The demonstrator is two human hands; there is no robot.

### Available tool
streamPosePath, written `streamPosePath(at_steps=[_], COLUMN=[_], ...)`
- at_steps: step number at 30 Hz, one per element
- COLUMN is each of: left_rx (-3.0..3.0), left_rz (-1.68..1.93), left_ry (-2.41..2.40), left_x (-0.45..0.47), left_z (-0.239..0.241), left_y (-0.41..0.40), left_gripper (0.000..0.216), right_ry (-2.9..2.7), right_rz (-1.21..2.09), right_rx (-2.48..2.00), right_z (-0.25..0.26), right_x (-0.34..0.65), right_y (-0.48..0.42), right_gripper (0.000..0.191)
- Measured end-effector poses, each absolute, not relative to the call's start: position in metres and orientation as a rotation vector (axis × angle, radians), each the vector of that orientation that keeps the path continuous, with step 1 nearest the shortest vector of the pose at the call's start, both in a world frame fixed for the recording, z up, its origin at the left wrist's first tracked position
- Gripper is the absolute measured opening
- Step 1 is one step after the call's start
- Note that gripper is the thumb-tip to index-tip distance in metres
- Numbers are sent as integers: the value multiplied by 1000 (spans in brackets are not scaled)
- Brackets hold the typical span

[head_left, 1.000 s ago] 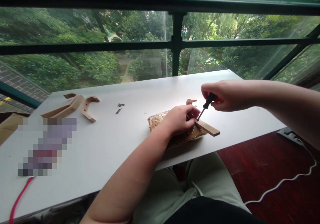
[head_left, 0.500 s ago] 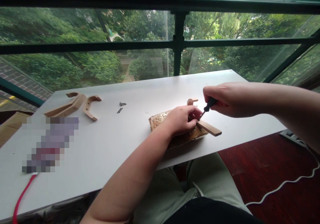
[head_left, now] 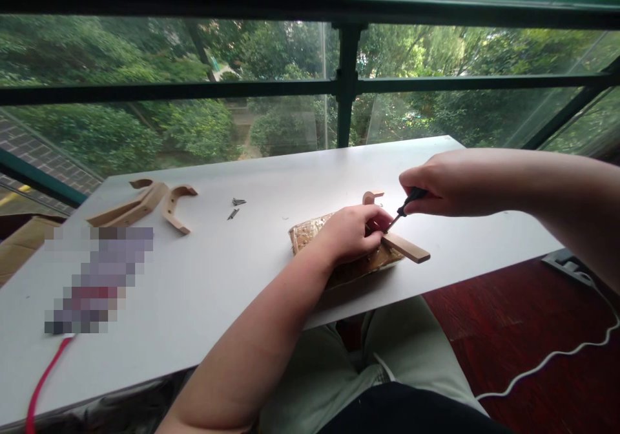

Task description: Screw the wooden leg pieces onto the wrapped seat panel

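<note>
Right hand (head_left: 433, 185), closed round driver (head_left: 413, 197), has shifted slightly; driver leans lower than second ago, tip still at bar (head_left: 407, 247) atop block (head_left: 364, 266). Left hand (head_left: 351, 229) clamps bar on block. Bar unmoved: likely steady enough for turning.

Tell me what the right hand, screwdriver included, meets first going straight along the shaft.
Likely the wooden piece: the screwdriver in the right hand slants down to it, tip apparently at its surface. The left hand looks very close; exact depth is unclear.

White cord (head_left: 557, 354) on red floor (head_left: 494, 318)
</note>
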State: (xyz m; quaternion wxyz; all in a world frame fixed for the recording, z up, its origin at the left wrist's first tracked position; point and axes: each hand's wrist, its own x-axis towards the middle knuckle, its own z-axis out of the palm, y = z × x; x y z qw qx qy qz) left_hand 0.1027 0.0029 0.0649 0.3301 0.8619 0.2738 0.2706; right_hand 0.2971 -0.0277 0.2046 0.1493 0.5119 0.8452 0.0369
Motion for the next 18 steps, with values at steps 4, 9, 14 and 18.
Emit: streamPosePath(at_steps=[4, 9, 14, 18], left_rx=[2255, 2261, 2260, 2262], left_rz=[708, 700, 696, 692], left_ry=[712, 709, 711, 722], left_x=[103, 102, 102, 102], left_z=[65, 65, 66, 68], left_y=[3, 3, 3, 2], left_gripper=[28, 28, 28, 27], right_ry=[2376, 2170, 2323, 2437], right_rz=[70, -180, -53, -52], right_rx=[1516, 1665, 1643, 1643], right_z=[208, 210, 196, 193], right_x=[295, 294, 306, 310], right_y=[-26, -23, -14, -14], right_gripper=[31, 35, 31, 24])
